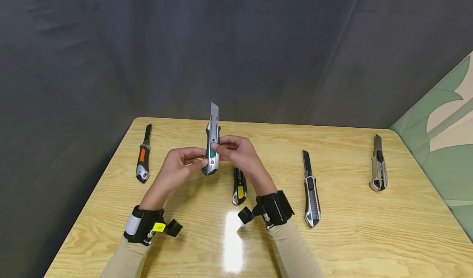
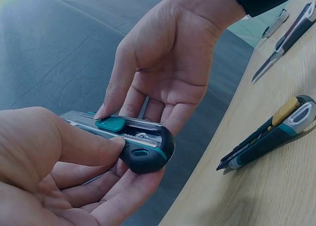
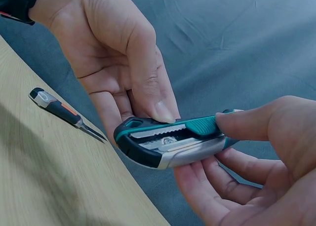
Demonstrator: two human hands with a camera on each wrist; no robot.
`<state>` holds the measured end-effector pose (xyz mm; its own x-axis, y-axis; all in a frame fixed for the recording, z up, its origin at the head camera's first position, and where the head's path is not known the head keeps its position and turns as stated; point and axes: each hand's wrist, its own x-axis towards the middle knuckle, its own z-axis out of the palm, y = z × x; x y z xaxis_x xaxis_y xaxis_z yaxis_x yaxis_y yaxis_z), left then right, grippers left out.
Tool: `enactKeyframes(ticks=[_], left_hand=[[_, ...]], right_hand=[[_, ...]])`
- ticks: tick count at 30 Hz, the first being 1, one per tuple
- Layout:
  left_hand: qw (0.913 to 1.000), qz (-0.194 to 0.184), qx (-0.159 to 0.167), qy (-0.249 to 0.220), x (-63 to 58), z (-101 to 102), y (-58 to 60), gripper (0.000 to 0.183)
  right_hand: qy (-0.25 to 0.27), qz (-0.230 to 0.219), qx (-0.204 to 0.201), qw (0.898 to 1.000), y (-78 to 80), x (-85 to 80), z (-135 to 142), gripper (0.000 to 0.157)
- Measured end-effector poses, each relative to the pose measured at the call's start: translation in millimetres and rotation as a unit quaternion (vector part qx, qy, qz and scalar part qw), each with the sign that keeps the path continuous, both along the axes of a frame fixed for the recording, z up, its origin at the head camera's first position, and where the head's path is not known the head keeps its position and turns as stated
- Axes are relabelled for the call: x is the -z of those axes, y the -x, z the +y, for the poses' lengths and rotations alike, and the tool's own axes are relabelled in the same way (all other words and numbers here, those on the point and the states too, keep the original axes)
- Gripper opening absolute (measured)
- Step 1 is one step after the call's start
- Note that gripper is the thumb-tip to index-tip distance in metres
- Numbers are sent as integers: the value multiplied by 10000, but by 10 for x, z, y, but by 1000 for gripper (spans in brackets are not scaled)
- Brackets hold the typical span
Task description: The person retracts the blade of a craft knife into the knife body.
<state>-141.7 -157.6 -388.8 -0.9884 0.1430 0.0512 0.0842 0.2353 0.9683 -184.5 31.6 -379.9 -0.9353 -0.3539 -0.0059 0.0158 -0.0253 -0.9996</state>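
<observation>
Both hands hold a teal and silver utility knife (image 1: 213, 135) above the table, its blade extended and pointing away from me. My left hand (image 1: 179, 165) pinches the lower end of the handle from the left, thumb on the side. From the right, my right hand (image 1: 239, 154) grips the body, with its thumb against the teal slider (image 3: 202, 127) and its fingers beneath. The left wrist view shows the knife's rounded dark end (image 2: 148, 159). Below the hands lies a black utility knife with a yellow slider (image 1: 240, 191), its far part hidden by the right hand.
An orange and grey utility knife (image 1: 143, 159) lies at the left of the wooden table (image 1: 351, 237). Right of the hands are a silver and black one (image 1: 312, 198) and, farther right, a metallic one (image 1: 378, 169). A dark curtain (image 1: 236, 52) hangs behind the table.
</observation>
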Motion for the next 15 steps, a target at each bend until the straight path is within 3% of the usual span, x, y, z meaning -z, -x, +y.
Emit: enactKeyframes(ticks=[15], left_hand=[[9999, -63, 30, -107, 26, 52, -14, 21]], right_hand=[[-230, 102, 58, 9997, -13, 2, 11, 25]])
